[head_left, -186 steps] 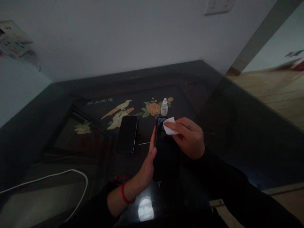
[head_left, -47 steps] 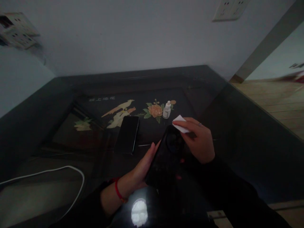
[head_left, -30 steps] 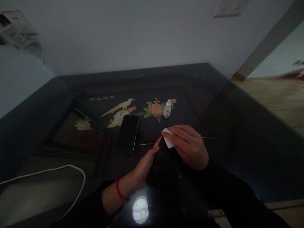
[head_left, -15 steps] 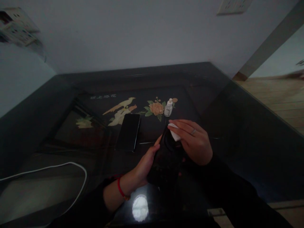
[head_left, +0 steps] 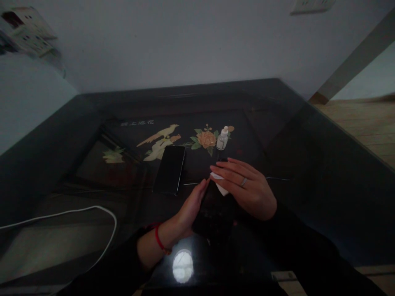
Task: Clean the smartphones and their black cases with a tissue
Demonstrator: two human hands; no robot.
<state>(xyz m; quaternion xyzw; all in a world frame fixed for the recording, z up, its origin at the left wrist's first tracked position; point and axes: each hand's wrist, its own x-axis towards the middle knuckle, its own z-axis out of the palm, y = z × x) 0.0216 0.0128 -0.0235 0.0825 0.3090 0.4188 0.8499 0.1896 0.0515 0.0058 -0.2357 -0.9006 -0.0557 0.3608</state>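
My left hand (head_left: 191,209), with a red bracelet at the wrist, is wrapped round the left edge of a black phone (head_left: 212,222) held tilted above the table. In my right hand (head_left: 247,185), which wears a ring, a folded white wipe (head_left: 221,187) is pressed flat against the upper part of that phone, hiding much of it. A second phone (head_left: 169,169), dark-screened, lies on the table left of my hands. Just beyond my right fingers stands a small clear bottle (head_left: 222,140) with a white cap.
The dark glossy tabletop (head_left: 271,119) bears a bird and flower pattern. A white cable (head_left: 68,212) curves over its left side. Power sockets (head_left: 31,31) sit at the upper left, and another socket plate (head_left: 311,5) is on the wall behind.
My right hand has slid the wipe a little down and to the left over the phone. The left hand keeps its hold. The whole view has shifted slightly.
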